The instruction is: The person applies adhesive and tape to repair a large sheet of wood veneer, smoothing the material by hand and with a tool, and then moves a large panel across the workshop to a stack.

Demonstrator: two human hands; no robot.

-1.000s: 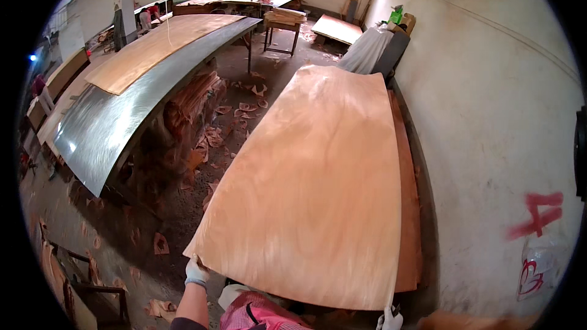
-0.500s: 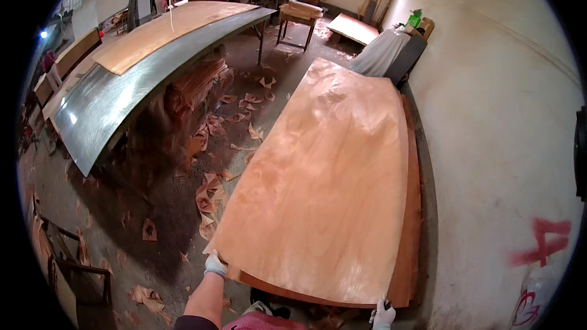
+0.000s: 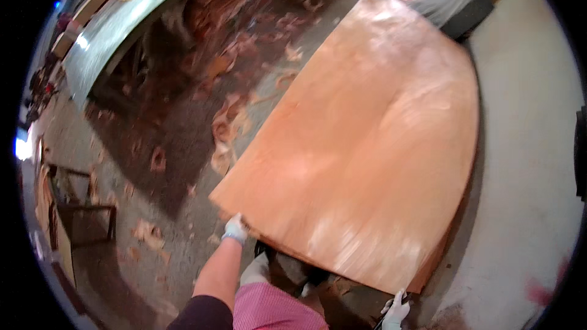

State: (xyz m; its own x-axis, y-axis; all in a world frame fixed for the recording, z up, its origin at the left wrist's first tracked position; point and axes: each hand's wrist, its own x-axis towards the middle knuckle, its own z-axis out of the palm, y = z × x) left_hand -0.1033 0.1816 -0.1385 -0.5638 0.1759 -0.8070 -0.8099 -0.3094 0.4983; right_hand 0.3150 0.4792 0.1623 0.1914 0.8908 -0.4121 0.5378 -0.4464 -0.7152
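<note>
A large, thin orange-brown wood veneer sheet (image 3: 348, 140) stretches away from me, its surface bowed and rippled. My left hand (image 3: 236, 228), in a white glove, is closed on the near edge close to the left corner. At the near right corner my right hand (image 3: 396, 307), also white-gloved, pinches the same edge. Darker reddish veneer (image 3: 433, 267) shows beneath the sheet along its right and near sides. How much lies under it is hidden.
A pale wall (image 3: 526, 146) runs along the right. Veneer scraps (image 3: 223, 131) litter the floor on the left, near a dark-framed stand (image 3: 92, 208). A metal-topped table (image 3: 113, 46) stands far left; a grey-draped object (image 3: 437, 5) is beyond the sheet.
My view has tilted down and turned, so the sheet sits higher and further right. Both hands keep their grip on the near edge. The sheet's bulge has spread along its right side.
</note>
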